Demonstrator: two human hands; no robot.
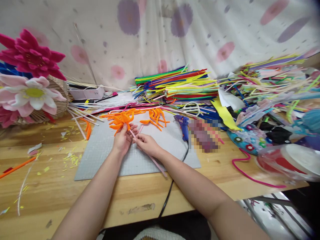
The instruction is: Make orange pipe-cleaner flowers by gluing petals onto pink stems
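Over the grey cutting mat (100, 160), my left hand (122, 141) is closed around the base of an orange pipe-cleaner flower (124, 119). Its bent petals spread out above my fingers. My right hand (145, 144) pinches a pale pink pipe cleaner (158, 166) that runs from the flower's base down to the right. Whether the two are joined is hidden by my fingers. Several loose bent orange pieces (156, 116) lie on the mat just beyond my right hand. A blue glue gun (184, 128) rests at the mat's right side.
Bundles of coloured pipe cleaners (175, 83) are piled along the back. White-handled scissors (192, 108) lie before them. Finished flowers (33, 93) stand at the left in a basket. A clear plastic tub (292, 161) sits at the right edge. The glue gun's black cord (168, 196) crosses the front edge.
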